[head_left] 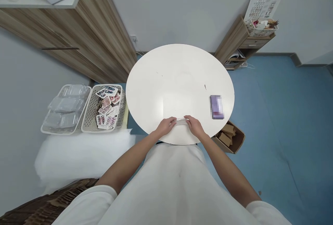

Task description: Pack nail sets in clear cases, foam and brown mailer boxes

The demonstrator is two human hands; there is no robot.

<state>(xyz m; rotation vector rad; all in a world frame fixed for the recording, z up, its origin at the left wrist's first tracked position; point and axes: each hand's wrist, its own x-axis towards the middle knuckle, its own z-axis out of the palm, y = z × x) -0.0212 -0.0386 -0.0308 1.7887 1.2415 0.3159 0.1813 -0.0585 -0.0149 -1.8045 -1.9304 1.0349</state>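
Between my two hands a small clear plastic box [181, 121] is held near the front edge of the round white table [179, 68]. My left hand [166, 126] grips its left end, thumb and fingers closed on it. The right end is pinched by my right hand [194, 125]. What the box contains, if anything, is too small to tell. To the right on the tabletop lies a purple packet [216, 107], blurred in the picture and apart from both hands.
Left of the table, a white basket [85, 121] holds several cards of press-on nails, and another basket [44, 127] holds clear plastic boxes. White wrapping [85, 155] lies before them. A cardboard box [238, 141] with brown cartons stands right, below the table. Wooden cabinets [104, 34] stand behind.
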